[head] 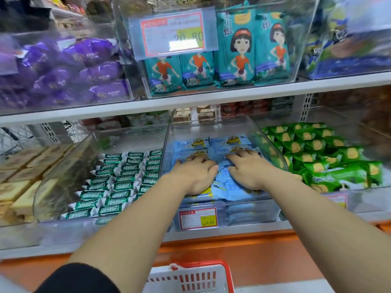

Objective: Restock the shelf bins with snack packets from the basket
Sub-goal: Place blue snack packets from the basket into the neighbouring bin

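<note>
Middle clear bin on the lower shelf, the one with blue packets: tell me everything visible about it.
The bin is clear plastic, open-topped, with tall curved side walls and a low front. It stands on the lower shelf, between green-and-white packets to its left and green packets to its right. Blue packets with a yellow cartoon figure lie loosely inside. A red-bordered price tag is on its front. The left hand and right hand reach in, resting on the packets.

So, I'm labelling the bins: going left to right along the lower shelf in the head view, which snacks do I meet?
Tan packets → dark green packets → blue packets → bright green packets.
</note>
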Demonstrator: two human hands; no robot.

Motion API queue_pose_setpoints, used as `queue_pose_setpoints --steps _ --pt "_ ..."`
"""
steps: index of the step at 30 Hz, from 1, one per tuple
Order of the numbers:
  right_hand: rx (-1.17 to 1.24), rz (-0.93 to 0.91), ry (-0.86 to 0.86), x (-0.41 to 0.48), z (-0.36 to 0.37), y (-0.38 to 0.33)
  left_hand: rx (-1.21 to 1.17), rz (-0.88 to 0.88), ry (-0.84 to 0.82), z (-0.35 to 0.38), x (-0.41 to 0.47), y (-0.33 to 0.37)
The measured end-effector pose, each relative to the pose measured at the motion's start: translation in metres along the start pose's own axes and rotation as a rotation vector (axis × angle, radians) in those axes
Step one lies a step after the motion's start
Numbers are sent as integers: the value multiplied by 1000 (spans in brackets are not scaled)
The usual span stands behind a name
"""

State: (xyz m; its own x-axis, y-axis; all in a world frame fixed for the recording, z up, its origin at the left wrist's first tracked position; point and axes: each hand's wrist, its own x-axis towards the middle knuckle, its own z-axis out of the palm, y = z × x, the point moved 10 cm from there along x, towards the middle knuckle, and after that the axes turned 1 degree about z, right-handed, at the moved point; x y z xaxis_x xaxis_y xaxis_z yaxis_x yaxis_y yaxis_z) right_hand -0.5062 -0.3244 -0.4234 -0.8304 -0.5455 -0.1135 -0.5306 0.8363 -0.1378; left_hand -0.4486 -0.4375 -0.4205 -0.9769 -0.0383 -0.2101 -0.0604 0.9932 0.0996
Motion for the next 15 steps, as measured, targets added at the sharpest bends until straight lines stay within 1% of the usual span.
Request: queue_pose_setpoints --steps 5,10,13,15 --pt "-19 11 10 -5 5 -2 -24 -10 -16 6 0 0" --pt "17 4 44 -6 -1 -4 -84 -21 44 -2 3 -5" --pt "27 -46 192 -15 -21 -11 -141 -8 110 -12 1 -2" --pt "56 -103 321 -32 -39 -25 -139 41 209 -23 -10 1"
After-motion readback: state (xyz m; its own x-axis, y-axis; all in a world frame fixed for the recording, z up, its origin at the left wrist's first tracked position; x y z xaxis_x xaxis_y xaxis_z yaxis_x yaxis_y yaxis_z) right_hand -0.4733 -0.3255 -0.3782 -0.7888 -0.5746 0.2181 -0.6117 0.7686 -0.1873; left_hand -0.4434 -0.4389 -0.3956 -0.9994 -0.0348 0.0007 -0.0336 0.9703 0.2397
